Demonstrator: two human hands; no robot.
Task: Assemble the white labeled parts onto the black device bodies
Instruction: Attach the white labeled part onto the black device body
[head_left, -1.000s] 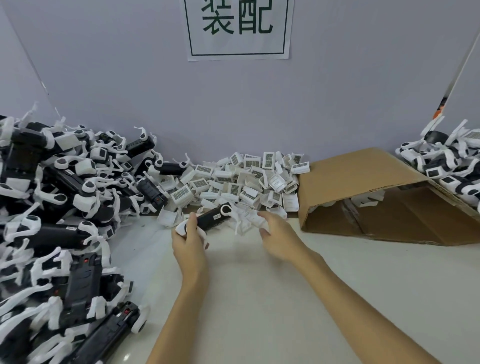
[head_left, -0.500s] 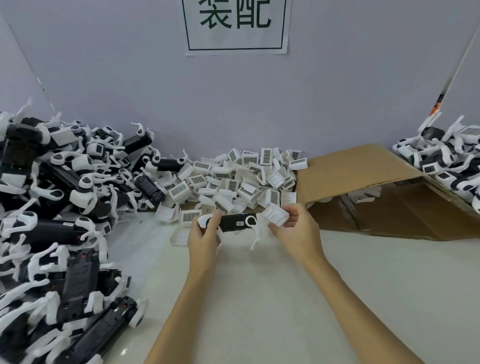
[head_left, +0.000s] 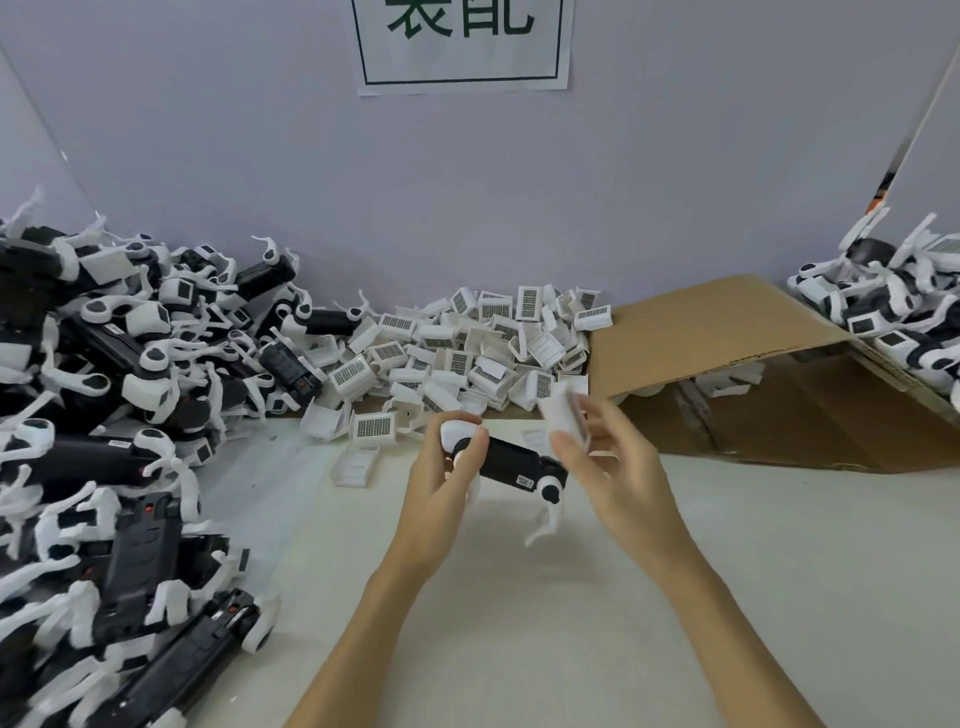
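My left hand (head_left: 441, 486) grips the left end of a black device body (head_left: 511, 462) with white end caps, held level above the table. A white strap dangles from its right end. My right hand (head_left: 613, 475) pinches a white labeled part (head_left: 558, 410), blurred, just above the body's right end. A heap of white labeled parts (head_left: 467, 348) lies behind my hands against the wall. A big pile of black device bodies (head_left: 119, 415) with white straps fills the left side.
An open cardboard box (head_left: 727, 332) lies on its side at the right, with a few white parts inside. Another pile of black and white devices (head_left: 898, 317) sits at the far right. A paper sign (head_left: 462, 41) hangs on the wall.
My right hand picked a white labeled part from the heap and brought it toward the body. My left hand lifted the black body and turned it level, nearer to me.
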